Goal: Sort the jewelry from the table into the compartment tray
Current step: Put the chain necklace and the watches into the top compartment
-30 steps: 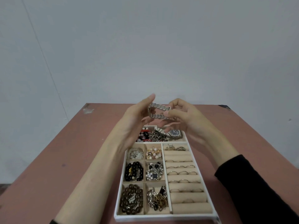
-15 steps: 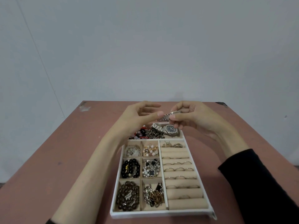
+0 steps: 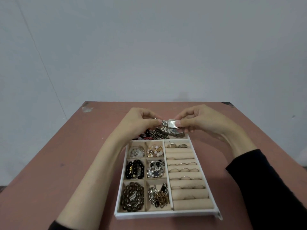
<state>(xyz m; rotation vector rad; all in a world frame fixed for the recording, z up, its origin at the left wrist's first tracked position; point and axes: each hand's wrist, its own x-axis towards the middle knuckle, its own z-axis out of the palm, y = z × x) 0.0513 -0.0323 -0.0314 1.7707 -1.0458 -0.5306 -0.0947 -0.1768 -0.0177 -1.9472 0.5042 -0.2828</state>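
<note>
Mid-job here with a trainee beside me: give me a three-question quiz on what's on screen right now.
1. True or false: the left hand and the right hand both pinch the silver metal band over the far end of the tray.
2. The ring rolls fill which part of the tray? A. left side B. right side C. far end
3. How many small square compartments lie left of the ring rolls?
Key: 1 true; 2 B; 3 six.
</note>
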